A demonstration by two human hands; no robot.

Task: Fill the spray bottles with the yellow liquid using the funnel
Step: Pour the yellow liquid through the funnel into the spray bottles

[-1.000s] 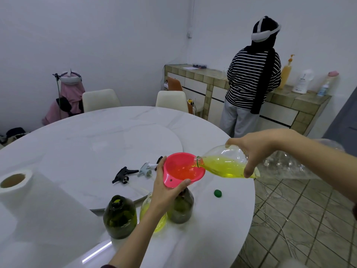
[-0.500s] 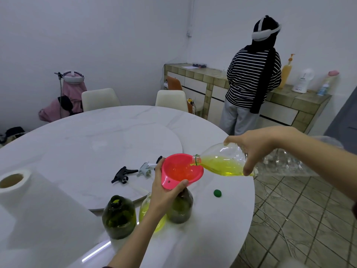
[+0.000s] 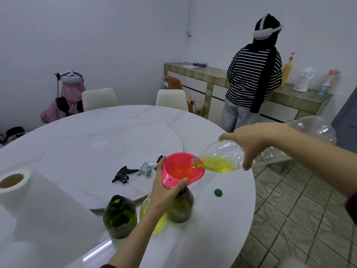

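Observation:
My left hand (image 3: 166,192) grips the rim of a pink funnel (image 3: 181,170) that sits in the neck of a dark green bottle (image 3: 181,206). My right hand (image 3: 253,144) holds a clear plastic bottle (image 3: 222,159) tipped down to the left, its mouth over the funnel, with yellow liquid at the neck. A clear bottle of yellow liquid (image 3: 154,217) stands partly behind my left wrist. Another dark green bottle (image 3: 119,216) stands open to its left.
Two spray heads, a black one (image 3: 122,174) and a pale one (image 3: 146,168), lie on the round white table (image 3: 77,147). A green cap (image 3: 218,192) lies near the table's right edge. A paper towel roll (image 3: 21,190) stands at left. A person in stripes (image 3: 253,78) stands at the counter.
The clear bottle in my right hand has been raised at its base and tilted more steeply into the funnel. My left hand and the funnel have stayed in place.

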